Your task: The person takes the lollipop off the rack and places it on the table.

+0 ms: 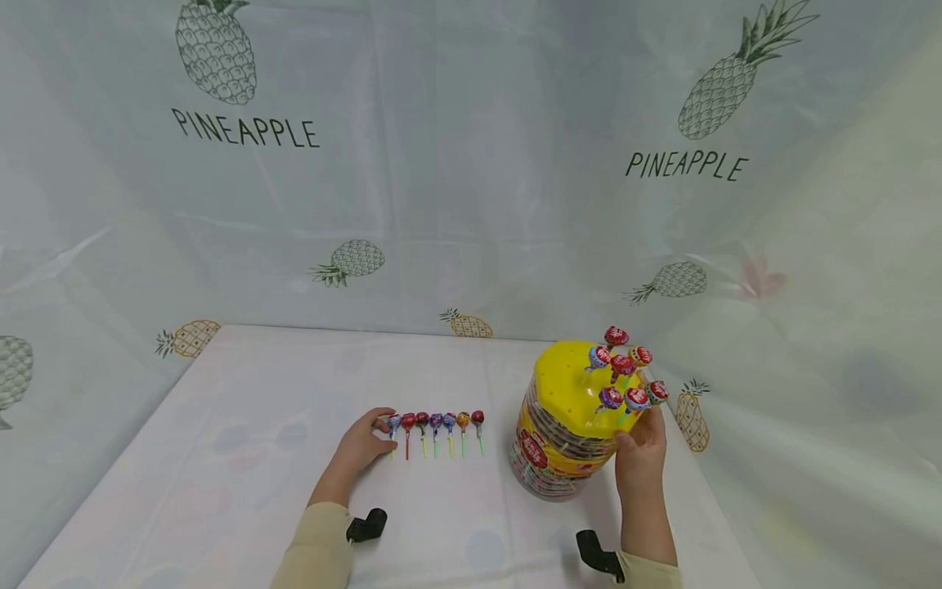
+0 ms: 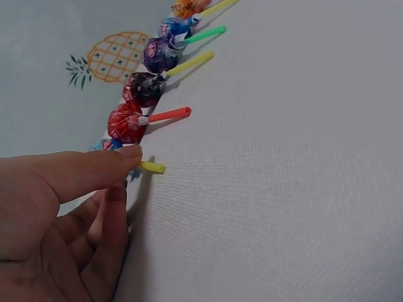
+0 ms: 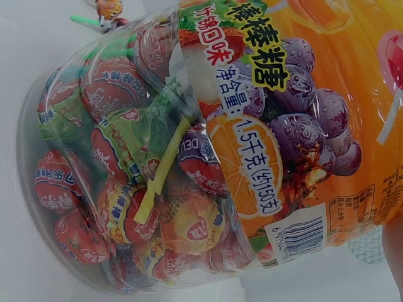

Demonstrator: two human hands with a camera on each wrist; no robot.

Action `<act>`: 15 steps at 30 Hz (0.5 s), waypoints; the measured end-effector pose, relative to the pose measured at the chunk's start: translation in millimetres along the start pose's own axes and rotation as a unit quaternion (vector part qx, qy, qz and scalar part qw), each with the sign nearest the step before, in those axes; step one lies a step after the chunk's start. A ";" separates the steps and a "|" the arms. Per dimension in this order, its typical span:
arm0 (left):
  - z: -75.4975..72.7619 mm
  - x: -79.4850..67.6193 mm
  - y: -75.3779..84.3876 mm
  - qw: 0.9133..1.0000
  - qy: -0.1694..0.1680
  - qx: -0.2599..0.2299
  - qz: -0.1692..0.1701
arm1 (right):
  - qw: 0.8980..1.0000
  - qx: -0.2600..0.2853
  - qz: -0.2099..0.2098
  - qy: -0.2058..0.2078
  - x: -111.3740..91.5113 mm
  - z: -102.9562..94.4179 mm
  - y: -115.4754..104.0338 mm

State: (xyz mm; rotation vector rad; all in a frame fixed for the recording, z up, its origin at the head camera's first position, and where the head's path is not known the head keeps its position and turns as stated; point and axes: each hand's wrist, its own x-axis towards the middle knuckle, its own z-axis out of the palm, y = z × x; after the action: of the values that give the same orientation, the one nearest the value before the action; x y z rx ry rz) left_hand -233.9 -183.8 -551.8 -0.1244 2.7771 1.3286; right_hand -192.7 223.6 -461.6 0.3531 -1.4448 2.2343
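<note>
A row of several wrapped lollipops (image 1: pixel 436 424) lies on the white table, sticks toward me. My left hand (image 1: pixel 362 448) is at the row's left end and pinches a blue-wrapped lollipop (image 1: pixel 393 424) between thumb and fingers. In the left wrist view its yellow stick (image 2: pixel 153 167) pokes out past the thumb, beside a red lollipop (image 2: pixel 127 122). To the right stands a big clear candy jar (image 1: pixel 536 448) with a yellow lid (image 1: pixel 562 380). Several lollipops (image 1: pixel 621 365) stand upright in the lid's right part. My right hand (image 1: pixel 642 446) grips the jar's right side near the lid, its fingers partly hidden behind.
More wrapped candies (image 3: pixel 126 151) fill the jar. A pale curtain (image 1: pixel 471 180) printed with pineapples hangs behind the table (image 1: pixel 257 458) and along its sides. Black wrist mounts (image 1: pixel 366 525) stick out from both sleeves.
</note>
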 end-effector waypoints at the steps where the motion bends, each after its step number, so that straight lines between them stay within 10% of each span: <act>1: 0.0 -0.3 0.8 1.000 0.000 0.002 0.000 | 1.000 0.001 0.000 0.001 0.0 0.0 -0.1; 15: 1.6 -2.7 2.3 1.000 0.011 0.008 -0.001 | 1.000 0.002 -0.005 0.001 0.1 -1.3 0.9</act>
State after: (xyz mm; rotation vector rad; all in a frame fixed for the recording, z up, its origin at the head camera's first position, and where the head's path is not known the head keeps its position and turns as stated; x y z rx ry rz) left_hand -231.4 -181.1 -550.8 -0.1417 2.8044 1.3138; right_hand -193.3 224.5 -462.8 0.3587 -1.4365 2.2295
